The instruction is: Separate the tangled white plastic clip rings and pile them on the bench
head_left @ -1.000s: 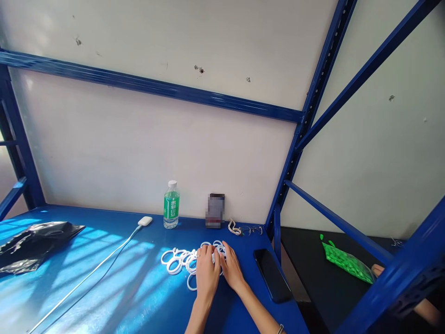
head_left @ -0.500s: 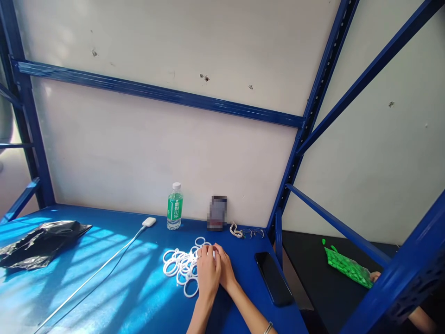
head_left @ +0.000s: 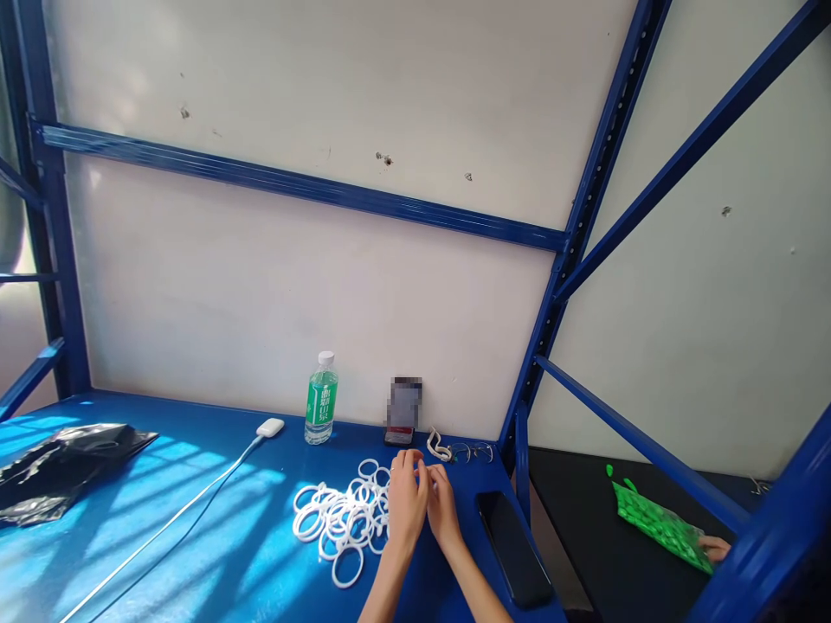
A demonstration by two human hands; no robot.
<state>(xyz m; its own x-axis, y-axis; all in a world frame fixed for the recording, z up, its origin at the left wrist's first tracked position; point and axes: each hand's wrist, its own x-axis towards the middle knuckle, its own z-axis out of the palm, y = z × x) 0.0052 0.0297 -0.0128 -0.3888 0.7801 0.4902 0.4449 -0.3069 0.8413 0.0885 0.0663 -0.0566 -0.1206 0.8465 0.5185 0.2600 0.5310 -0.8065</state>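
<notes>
Both hands are lifted a little above the blue tabletop (head_left: 195, 554), fingertips meeting. My left hand (head_left: 406, 506) has its fingers curled in a pinch, and my right hand (head_left: 444, 509) presses its fingers against them. Whatever they pinch is too small to make out. Just left of and below my left hand lies a heap of several white rings (head_left: 341, 523), spread flat on the table.
At the back stand a green-labelled water bottle (head_left: 321, 400) and a small blurred box (head_left: 406, 411). A pair of glasses (head_left: 471, 451) and a white charger (head_left: 271, 427) with its cable lie there too. A black phone (head_left: 515, 548) lies right of my hands, a black bag (head_left: 58, 467) far left. Another person's hand (head_left: 714, 547) touches a green bag (head_left: 655, 519).
My hands have lifted off the ring heap and moved right and back, fingertips now together. The view has shifted, so more rings show to the left.
</notes>
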